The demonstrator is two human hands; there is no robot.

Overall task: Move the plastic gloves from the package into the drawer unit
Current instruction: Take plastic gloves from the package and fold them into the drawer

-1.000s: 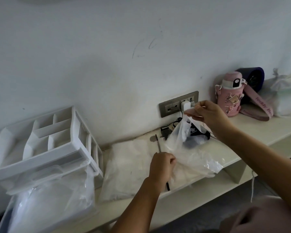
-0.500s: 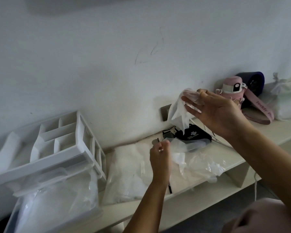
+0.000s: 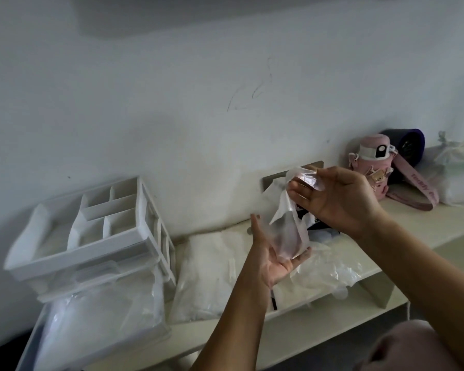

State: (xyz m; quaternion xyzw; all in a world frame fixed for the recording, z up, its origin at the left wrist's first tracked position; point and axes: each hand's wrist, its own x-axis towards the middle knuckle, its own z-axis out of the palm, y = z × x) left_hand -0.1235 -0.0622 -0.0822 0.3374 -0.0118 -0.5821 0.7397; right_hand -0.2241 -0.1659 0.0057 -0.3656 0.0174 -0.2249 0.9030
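Far left on my feed stood the white drawer unit (image 3: pixel 78 259), its top tray split into compartments. Its bottom drawer (image 3: pixel 28 349) was pulled out and filled with crumpled clear plastic. Just right of it the package (image 3: pixel 206 277) lay flat on the shelf (image 3: pixel 426 223). Above the package the left hand (image 3: pixel 271 253) was released, palm up, fingers straight. The lower end of one plastic glove (image 3: pixel 289 226) rested on it. The glove hung clear of the shelf between both hands. The right hand (image 3: pixel 340 196) pinched its upper end between thumb and fingers, in front of the wall socket (image 3: pixel 272 180). Loose clear film (image 3: pixel 330 271) lay beneath. Further right I made out a pink bottle (image 3: pixel 370 167) with a strap, a dark round thing (image 3: pixel 410 145) behind it, and a white bag (image 3: pixel 458 178).
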